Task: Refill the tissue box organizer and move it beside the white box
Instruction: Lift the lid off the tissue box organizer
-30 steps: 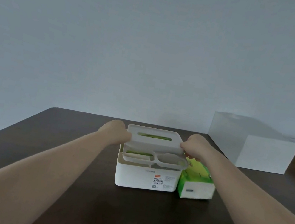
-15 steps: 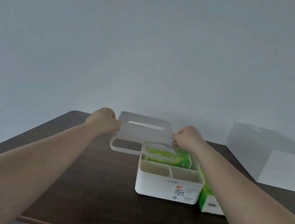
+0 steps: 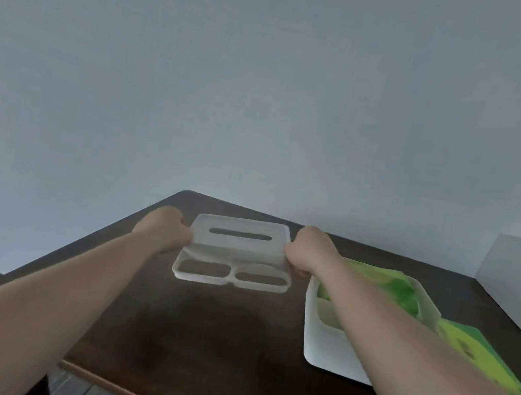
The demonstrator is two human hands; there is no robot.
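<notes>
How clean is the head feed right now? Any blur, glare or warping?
Head view: dim, flat light with no glare; the lid between the left hand and right hand is fairly sharp, the green tissue pack smears at the right edge, and the wide lens bends the table edges.

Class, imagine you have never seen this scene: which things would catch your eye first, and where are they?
The white lid, held at its ends by the left hand and right hand, over the dark table. To its right stands the open organizer with green tissue packs inside.
</notes>
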